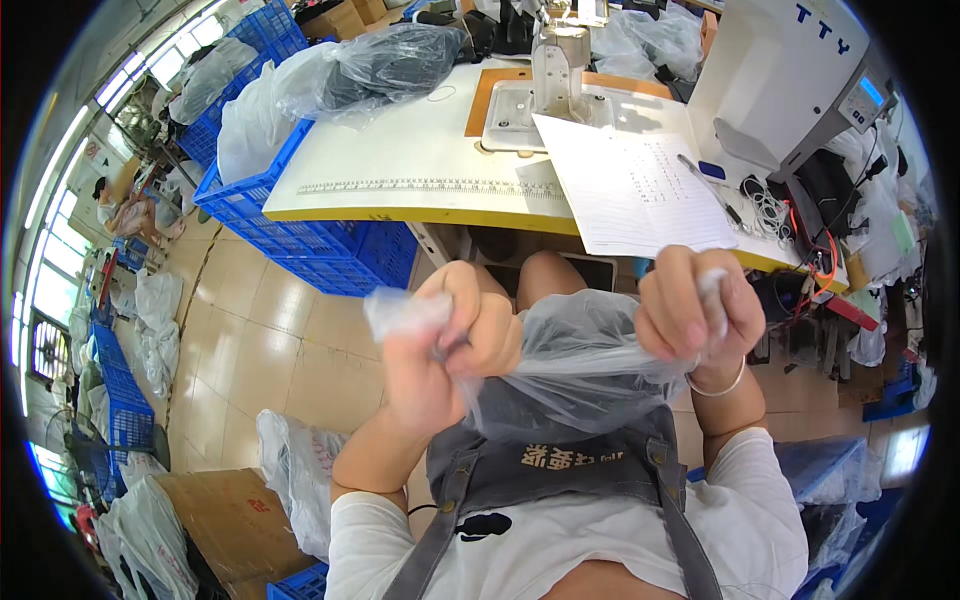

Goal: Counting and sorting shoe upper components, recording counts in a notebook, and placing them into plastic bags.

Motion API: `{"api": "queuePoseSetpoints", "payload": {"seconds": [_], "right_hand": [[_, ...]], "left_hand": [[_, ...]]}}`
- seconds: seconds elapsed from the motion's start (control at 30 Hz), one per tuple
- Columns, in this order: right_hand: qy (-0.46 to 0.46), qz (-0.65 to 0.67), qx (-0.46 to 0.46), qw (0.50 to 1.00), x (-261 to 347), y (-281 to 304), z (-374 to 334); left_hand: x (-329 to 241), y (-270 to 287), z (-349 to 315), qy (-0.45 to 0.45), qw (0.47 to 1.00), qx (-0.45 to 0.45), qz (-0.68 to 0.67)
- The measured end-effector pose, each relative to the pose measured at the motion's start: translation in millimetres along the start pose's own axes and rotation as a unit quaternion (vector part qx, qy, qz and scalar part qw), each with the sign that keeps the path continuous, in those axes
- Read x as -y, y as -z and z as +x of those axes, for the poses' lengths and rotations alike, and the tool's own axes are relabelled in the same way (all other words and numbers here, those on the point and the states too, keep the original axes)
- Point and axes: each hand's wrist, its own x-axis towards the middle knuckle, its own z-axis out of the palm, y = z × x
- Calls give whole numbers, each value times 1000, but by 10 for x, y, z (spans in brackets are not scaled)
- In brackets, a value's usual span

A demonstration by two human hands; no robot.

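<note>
A clear plastic bag [585,370] is stretched between my two hands, in front of my grey apron. My left hand [450,335] is closed round one gathered end, and a whitish tuft of the plastic sticks out past the thumb. The other end is in my closed right hand [695,305], with a bit of plastic showing by the fingers. Motion smears the left hand a little. Whatever lies inside the bag, if anything, I cannot make out. Both hands are just short of the table's yellow front edge.
Beyond my hands stands a white sewing table [400,150] with a sewing machine [560,70]. An open notebook [635,190], a pen [705,180] and coiled white cable [765,215] lie on its right. Blue crates [330,245] stand at the left; a cardboard box [235,525] is lower left.
</note>
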Motion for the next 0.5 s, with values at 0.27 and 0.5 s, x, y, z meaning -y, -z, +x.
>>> {"api": "queuePoseSetpoints", "payload": {"seconds": [0.27,0.5], "right_hand": [[-10,-116,0,993,187,-418,237],[-83,4,53,995,66,-222,217]], "left_hand": [[-191,-188,-164,-63,996,36,50],[-104,-116,-187,-79,984,-67,145]]}}
